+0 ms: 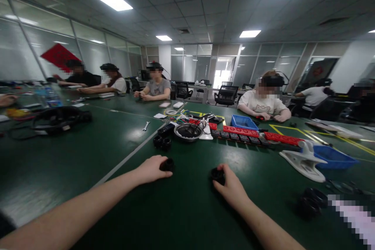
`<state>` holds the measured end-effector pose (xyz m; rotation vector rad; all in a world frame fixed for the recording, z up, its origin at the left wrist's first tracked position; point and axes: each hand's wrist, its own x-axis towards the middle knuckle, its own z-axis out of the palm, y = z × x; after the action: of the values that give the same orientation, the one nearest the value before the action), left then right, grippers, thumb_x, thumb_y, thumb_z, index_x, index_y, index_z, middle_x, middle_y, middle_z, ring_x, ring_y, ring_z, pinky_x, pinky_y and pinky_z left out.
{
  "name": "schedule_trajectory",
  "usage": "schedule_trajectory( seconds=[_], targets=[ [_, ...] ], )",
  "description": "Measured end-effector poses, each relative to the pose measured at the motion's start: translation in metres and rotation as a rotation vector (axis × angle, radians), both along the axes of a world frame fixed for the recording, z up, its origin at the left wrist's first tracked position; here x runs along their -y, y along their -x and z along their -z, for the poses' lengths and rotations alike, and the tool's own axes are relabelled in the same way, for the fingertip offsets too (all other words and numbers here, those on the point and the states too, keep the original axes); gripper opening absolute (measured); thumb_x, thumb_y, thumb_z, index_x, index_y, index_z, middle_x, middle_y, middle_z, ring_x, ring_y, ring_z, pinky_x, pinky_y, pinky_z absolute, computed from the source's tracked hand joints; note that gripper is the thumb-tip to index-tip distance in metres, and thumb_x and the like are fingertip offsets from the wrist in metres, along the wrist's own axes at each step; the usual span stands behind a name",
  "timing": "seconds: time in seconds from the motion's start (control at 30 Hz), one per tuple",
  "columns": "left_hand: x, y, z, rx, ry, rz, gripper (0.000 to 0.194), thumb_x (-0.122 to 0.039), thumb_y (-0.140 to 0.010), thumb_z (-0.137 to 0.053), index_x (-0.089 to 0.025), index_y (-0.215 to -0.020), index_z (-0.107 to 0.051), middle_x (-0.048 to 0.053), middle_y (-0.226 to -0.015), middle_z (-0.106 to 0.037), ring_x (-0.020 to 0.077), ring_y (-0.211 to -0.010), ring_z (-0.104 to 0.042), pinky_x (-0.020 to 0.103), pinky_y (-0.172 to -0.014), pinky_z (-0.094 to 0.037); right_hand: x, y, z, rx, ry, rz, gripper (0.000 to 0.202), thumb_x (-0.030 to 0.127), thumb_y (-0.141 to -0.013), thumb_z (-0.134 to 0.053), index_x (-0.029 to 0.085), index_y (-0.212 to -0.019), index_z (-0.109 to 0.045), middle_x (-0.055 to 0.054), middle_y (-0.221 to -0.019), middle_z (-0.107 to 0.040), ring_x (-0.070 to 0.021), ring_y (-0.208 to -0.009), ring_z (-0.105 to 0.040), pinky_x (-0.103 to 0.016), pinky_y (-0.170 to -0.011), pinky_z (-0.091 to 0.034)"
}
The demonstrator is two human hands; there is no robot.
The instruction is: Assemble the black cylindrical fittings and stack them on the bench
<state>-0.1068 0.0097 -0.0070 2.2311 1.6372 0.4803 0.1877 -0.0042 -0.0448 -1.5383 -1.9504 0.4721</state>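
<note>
The left arm enters at the lower left corner, its elbow cut off, and stretches inward and forward, low over the green table point(193, 211). Its hand, the left hand point(152, 168), lies on its side near the tabletop, thumb nearest the camera and fingers beyond. They close part-way, as wide as the left ring point(169, 165), a small black piece gripped at its left side. The palm and part of that ring's side are hidden.

The right arm comes in from the bottom edge, cropped at the forearm, and angles forward and left. The right hand point(232, 185) mirrors the other, thumb near and index finger curled over the far side, partly closed on the right ring point(216, 175). The remaining fingers are out of sight behind the hand, and the ring's dark underside merges with shadow, so whether it touches the table cannot be told. The two held rings sit well apart.

At far left, a co-worker's hand point(8, 100) is cut by the frame edge. At right, dark rings point(312, 203) blur together beside a pixelated pinkish patch point(356, 218).
</note>
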Motion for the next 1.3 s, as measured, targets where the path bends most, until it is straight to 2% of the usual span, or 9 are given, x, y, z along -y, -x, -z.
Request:
schedule_trajectory(
  seconds=[0.17,0.37,0.53,0.63,0.73,0.9,1.0,1.1,1.3],
  targets=[
    [-0.009,0.052,-0.003,-0.013,-0.071,-0.191,0.038,-0.041,-0.073,-0.056,-0.01,-0.095,-0.06,0.005,-0.09,-0.062,0.0265,-0.085,-0.057,0.03,-0.071,-0.043,0.0,0.001,-0.002,0.061,-0.004,-0.034,0.057,0.022,-0.07,-0.056,0.017,-0.122,-0.035,-0.009,-0.108,-0.055,-0.0247,-0.103,-0.051,-0.039,-0.091,-0.036],
    [-0.003,0.054,-0.014,-0.024,-0.175,-0.29,0.053,-0.043,-0.069,-0.062,-0.008,-0.107,-0.051,0.012,-0.105,-0.056,0.034,-0.101,-0.05,0.036,-0.079,-0.041,0.013,0.003,-0.007,0.199,-0.029,-0.084,0.065,0.041,-0.073,-0.056,0.015,-0.128,-0.035,-0.012,-0.111,-0.055,-0.0274,-0.104,-0.05,-0.041,-0.092,-0.034],
    [0.034,-0.001,-0.026,-0.024,-0.307,-0.137,0.049,-0.046,-0.081,-0.047,-0.019,-0.122,-0.04,0.009,-0.124,-0.043,0.0294,-0.117,-0.036,0.04,-0.096,-0.029,0.007,0.0,-0.006,0.107,-0.181,0.007,0.055,0.044,-0.081,-0.044,0.012,-0.125,-0.039,-0.013,-0.119,-0.049,-0.0256,-0.11,-0.045,-0.039,-0.092,-0.033],
    [0.043,-0.054,-0.024,-0.034,-0.25,0.168,0.042,-0.047,-0.076,-0.056,-0.027,-0.112,-0.051,0.002,-0.114,-0.052,0.0228,-0.105,-0.048,0.033,-0.087,-0.039,0.003,-0.007,-0.009,0.069,-0.3,0.07,0.038,0.039,-0.087,-0.031,0.016,-0.086,-0.061,-0.01,-0.105,-0.056,-0.0243,-0.103,-0.048,-0.037,-0.088,-0.034],
    [0.033,-0.105,-0.017,-0.03,-0.238,0.261,0.05,-0.045,-0.077,-0.055,-0.023,-0.121,-0.045,0.006,-0.118,-0.049,0.0235,-0.11,-0.044,0.034,-0.092,-0.037,0.007,-0.013,-0.014,0.081,-0.325,0.092,0.052,0.035,-0.091,-0.017,0.018,-0.059,-0.055,-0.008,-0.072,-0.059,-0.0213,-0.081,-0.054,-0.035,-0.081,-0.035],
    [0.006,-0.15,-0.009,-0.093,-0.157,0.386,0.048,-0.042,-0.076,-0.058,-0.023,-0.119,-0.049,0.007,-0.117,-0.052,0.0262,-0.108,-0.047,0.034,-0.088,-0.04,0.021,-0.014,-0.016,0.122,-0.307,0.021,0.04,0.032,-0.09,-0.021,0.017,-0.084,-0.057,-0.006,-0.074,-0.061,-0.0189,-0.072,-0.056,-0.028,-0.068,-0.038],
    [0.001,-0.129,-0.008,-0.163,-0.09,0.426,0.032,-0.036,-0.07,-0.064,-0.027,-0.101,-0.061,0.002,-0.099,-0.061,0.0232,-0.092,-0.056,0.03,-0.078,-0.044,0.021,-0.011,-0.015,0.134,-0.266,-0.037,0.033,0.034,-0.089,-0.028,0.019,-0.08,-0.057,-0.004,-0.069,-0.06,-0.0179,-0.066,-0.056,-0.026,-0.061,-0.037],
    [0.012,-0.076,-0.014,-0.222,-0.061,0.322,0.033,-0.035,-0.067,-0.067,-0.024,-0.098,-0.061,0.003,-0.097,-0.061,0.0243,-0.088,-0.057,0.031,-0.074,-0.045,0.016,-0.01,-0.015,0.107,-0.223,-0.064,0.036,0.036,-0.088,-0.03,0.019,-0.068,-0.054,-0.002,-0.06,-0.056,-0.0171,-0.059,-0.054,-0.026,-0.055,-0.036],
    [0.044,0.028,-0.06,-0.138,-0.016,0.088,0.03,-0.047,-0.074,-0.056,-0.024,-0.094,-0.059,0.002,-0.085,-0.061,0.0218,-0.073,-0.059,0.031,-0.061,-0.046,0.01,-0.004,-0.015,-0.009,-0.134,-0.085,0.025,0.035,-0.086,-0.035,0.02,-0.086,-0.055,-0.003,-0.07,-0.061,-0.0174,-0.063,-0.056,-0.027,-0.057,-0.041]
  ],
)
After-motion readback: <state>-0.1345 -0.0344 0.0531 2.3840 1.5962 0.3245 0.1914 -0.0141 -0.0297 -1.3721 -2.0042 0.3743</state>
